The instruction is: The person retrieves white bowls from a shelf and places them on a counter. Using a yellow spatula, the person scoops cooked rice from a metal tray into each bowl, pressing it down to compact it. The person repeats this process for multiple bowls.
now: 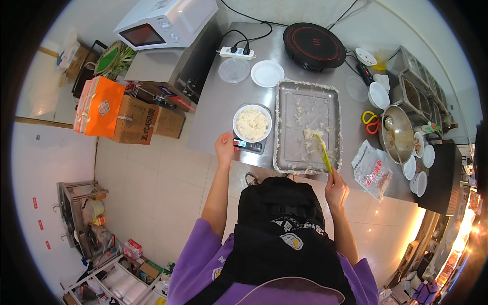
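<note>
A white bowl of cooked rice point(252, 123) sits on a black digital kitchen scale point(254, 147) with a lit display. My left hand point(225, 148) is at the scale's left front edge, its fingers partly hidden; whether it grips anything does not show. My right hand point(337, 187) holds a yellow-green rice paddle point(325, 155), its tip at a small clump of rice point(310, 133) in the metal tray point(307, 167). Rice grains stick to the tray's floor and rim.
Behind stand an empty white bowl point(267, 73), a clear lid point(234, 70), a power strip point(237, 53) and an induction cooker point(314, 46). To the right lie scissors point(370, 122), a plastic bag point(371, 170) and a large steel bowl point(396, 134) holding a ladle.
</note>
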`<action>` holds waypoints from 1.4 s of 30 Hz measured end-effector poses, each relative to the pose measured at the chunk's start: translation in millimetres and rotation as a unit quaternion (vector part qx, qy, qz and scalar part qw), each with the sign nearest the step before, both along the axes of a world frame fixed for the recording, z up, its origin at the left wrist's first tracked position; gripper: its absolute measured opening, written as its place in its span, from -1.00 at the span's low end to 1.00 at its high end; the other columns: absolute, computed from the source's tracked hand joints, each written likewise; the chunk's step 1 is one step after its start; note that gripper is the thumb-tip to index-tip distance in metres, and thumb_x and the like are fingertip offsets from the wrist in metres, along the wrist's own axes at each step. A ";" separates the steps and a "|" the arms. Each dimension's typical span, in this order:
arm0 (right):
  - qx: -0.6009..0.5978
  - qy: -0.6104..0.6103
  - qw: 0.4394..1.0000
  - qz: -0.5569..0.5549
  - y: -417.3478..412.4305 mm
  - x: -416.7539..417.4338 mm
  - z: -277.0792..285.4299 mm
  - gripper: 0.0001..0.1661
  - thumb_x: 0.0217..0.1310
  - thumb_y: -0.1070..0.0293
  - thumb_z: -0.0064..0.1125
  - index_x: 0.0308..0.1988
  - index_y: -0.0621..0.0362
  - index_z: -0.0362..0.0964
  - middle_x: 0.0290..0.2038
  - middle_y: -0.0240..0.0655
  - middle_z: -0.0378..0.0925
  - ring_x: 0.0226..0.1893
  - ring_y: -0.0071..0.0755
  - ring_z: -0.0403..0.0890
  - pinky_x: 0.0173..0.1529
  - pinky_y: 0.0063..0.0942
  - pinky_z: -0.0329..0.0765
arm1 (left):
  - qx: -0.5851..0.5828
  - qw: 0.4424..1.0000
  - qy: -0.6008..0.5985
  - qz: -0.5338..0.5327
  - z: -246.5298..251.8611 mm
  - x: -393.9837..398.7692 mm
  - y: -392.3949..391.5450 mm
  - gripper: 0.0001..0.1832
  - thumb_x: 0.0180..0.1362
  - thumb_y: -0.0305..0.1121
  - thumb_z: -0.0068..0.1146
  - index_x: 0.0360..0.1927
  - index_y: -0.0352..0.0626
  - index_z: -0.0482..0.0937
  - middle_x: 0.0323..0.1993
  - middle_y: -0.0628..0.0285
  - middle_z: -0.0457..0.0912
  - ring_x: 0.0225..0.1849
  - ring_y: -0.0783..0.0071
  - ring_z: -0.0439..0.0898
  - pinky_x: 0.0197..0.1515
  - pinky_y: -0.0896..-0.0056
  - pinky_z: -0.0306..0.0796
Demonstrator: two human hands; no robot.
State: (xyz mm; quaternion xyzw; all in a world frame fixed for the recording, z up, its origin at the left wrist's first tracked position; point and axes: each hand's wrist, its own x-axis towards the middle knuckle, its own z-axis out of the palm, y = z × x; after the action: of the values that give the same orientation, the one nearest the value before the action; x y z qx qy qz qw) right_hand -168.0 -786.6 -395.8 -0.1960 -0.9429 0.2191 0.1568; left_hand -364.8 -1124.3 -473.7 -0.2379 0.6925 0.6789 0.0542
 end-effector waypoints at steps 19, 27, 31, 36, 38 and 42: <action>0.104 -0.103 0.989 0.026 22.7 12.0 5.5 -0.76 0.09 0.36 0.24 -0.16 0.03 0.59 -0.34 -0.27 0.60 -0.30 -0.09 0.61 -0.19 -0.16 0.54 | 0.091 0.994 0.016 0.050 2.8 10.6 -30.0 -0.83 0.31 -0.39 0.08 -0.30 -0.34 0.50 -0.34 0.20 0.57 -0.32 0.50 0.59 -0.23 0.41 0.62; -0.058 -0.090 0.993 0.052 -61.2 -123.1 43.0 -0.58 -0.04 0.14 0.46 -0.59 0.11 0.36 -0.67 -0.31 0.43 -0.62 -0.11 0.51 -0.51 -0.29 0.42 | 0.031 0.995 0.035 0.091 -30.1 -18.8 -116.3 -0.84 0.29 -0.42 0.10 -0.34 -0.32 0.48 -0.34 0.17 0.59 -0.35 0.45 0.61 -0.20 0.34 0.63; -0.018 -0.003 0.989 0.144 -151.6 -231.5 36.3 -0.60 0.00 0.19 0.43 -0.54 0.08 0.31 -0.64 -0.33 0.41 -0.63 -0.15 0.50 -0.53 -0.31 0.42 | 0.060 0.996 0.017 0.060 -61.4 -27.8 -150.0 -0.85 0.30 -0.38 0.10 -0.32 -0.24 0.51 -0.38 0.27 0.59 -0.41 0.56 0.58 -0.36 0.56 0.53; -0.003 0.006 0.970 0.243 -232.6 -363.8 -18.0 -0.85 0.09 0.29 0.29 -0.32 0.04 0.51 -0.37 -0.36 0.57 -0.35 -0.21 0.62 -0.29 -0.27 0.55 | 0.099 0.995 -0.001 -0.018 -60.4 -30.9 -155.2 -0.79 0.31 -0.34 0.11 -0.36 -0.28 0.54 -0.52 0.31 0.61 -0.51 0.64 0.56 -0.46 0.61 0.47; 0.067 0.010 0.966 0.251 -244.8 -408.7 -47.6 -0.84 0.08 0.29 0.28 -0.27 0.01 0.56 -0.34 -0.37 0.59 -0.29 -0.21 0.63 -0.24 -0.24 0.56 | 0.096 0.994 -0.035 -0.048 -52.9 -30.6 -158.9 -0.77 0.32 -0.31 0.11 -0.35 -0.30 0.56 -0.53 0.27 0.61 -0.54 0.60 0.56 -0.47 0.58 0.45; 0.068 -0.046 0.972 0.221 -257.8 -451.4 -77.0 -0.79 0.10 0.23 0.31 -0.23 0.01 0.64 -0.31 -0.38 0.63 -0.27 -0.32 0.64 -0.25 -0.36 0.55 | 0.123 0.988 -0.078 -0.050 -46.1 -21.8 -180.6 -0.76 0.33 -0.29 0.08 -0.21 -0.30 0.57 -0.38 0.20 0.65 -0.45 0.52 0.62 -0.44 0.55 0.49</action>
State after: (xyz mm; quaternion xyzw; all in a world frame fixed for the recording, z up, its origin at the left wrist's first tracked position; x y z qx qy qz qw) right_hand -619.4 -1044.5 -472.9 0.0188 -0.9817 0.1744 0.0736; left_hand -386.6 -1304.9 -519.8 -0.2470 0.6086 0.7344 0.1706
